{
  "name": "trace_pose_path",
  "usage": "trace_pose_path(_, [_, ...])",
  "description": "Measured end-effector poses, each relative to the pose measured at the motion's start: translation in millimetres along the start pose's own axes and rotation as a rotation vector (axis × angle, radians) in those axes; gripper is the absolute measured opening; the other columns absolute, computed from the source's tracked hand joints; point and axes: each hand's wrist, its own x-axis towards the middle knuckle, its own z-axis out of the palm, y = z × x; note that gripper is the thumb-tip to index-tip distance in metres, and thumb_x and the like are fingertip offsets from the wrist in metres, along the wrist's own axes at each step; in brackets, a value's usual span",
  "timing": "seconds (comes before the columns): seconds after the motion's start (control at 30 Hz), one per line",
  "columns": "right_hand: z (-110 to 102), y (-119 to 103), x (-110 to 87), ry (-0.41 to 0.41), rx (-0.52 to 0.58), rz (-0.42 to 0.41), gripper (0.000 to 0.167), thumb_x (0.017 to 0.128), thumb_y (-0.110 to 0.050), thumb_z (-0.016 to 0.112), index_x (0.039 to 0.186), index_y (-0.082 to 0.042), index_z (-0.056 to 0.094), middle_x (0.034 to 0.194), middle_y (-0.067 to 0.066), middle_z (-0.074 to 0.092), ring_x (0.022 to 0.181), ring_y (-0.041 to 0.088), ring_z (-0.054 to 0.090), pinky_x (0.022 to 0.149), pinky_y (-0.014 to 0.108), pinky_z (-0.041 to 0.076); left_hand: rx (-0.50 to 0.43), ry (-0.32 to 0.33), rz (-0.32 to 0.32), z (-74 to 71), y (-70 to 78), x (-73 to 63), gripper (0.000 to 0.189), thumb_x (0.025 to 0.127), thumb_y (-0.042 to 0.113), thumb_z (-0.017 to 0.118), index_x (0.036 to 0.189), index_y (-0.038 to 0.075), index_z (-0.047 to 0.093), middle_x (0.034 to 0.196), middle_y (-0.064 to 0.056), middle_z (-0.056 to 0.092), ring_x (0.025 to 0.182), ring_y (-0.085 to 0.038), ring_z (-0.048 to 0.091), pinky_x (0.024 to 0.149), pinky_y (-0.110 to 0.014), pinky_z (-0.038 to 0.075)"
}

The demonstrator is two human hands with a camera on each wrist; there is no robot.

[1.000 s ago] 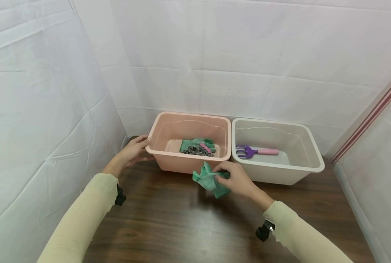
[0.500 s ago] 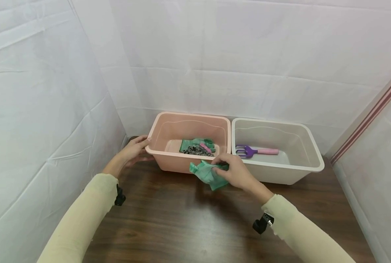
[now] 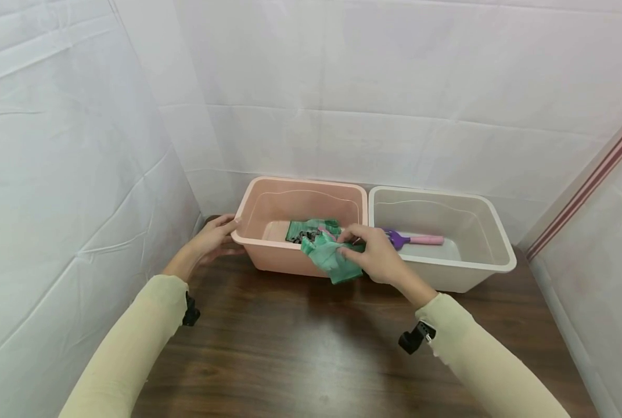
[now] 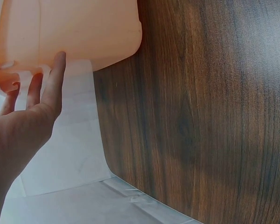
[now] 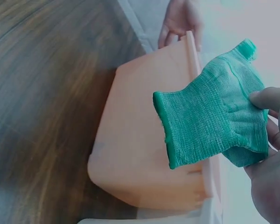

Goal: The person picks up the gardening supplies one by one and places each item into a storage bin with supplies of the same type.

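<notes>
My left hand (image 3: pixel 212 239) is at the left front corner of the pink plastic bin (image 3: pixel 279 253), thumb over the rim and fingers against the outer wall (image 4: pixel 98 32). Between thumb and fingers, my right hand (image 3: pixel 376 255) pinches a green knit glove (image 3: pixel 337 261). The glove hangs in front of the bin's right front rim, its ribbed cuff (image 5: pixel 191 130) facing the camera in the right wrist view. Inside the pink bin lie another green glove (image 3: pixel 296 229), a dark grey patterned item (image 3: pixel 305 236) and a small pink piece, partly hidden by the held glove.
To the right, close against the pink bin, stands an off-white bin (image 3: pixel 467 265). It holds a purple hand fork with a pink handle (image 3: pixel 427 240). Both sit on a dark wood table (image 3: pixel 269 348), with white cloth walls (image 3: pixel 311 139) behind and at the sides.
My right hand has risen and moved forward with the green glove, from below the pink bin's front rim to overlapping it. My left hand stays at the bin's corner.
</notes>
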Motion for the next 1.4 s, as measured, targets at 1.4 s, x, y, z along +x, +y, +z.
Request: trace_pose_path(1.4, [-24, -11, 66.2, 0.135, 0.14, 0.103, 0.009, 0.101, -0.009, 0.073, 0.109, -0.006, 0.074, 0.102, 0.008, 0.073, 0.092, 0.023, 0.066, 0.081, 0.039, 0.056, -0.019, -0.014, 0.002, 0.9, -0.6, -2.3, 0.065, 0.115, 0.034, 0.047, 0.169, 0.007, 0.021, 0.166, -0.026, 0.028, 0.144, -0.046, 0.043, 0.112, -0.063, 0.047])
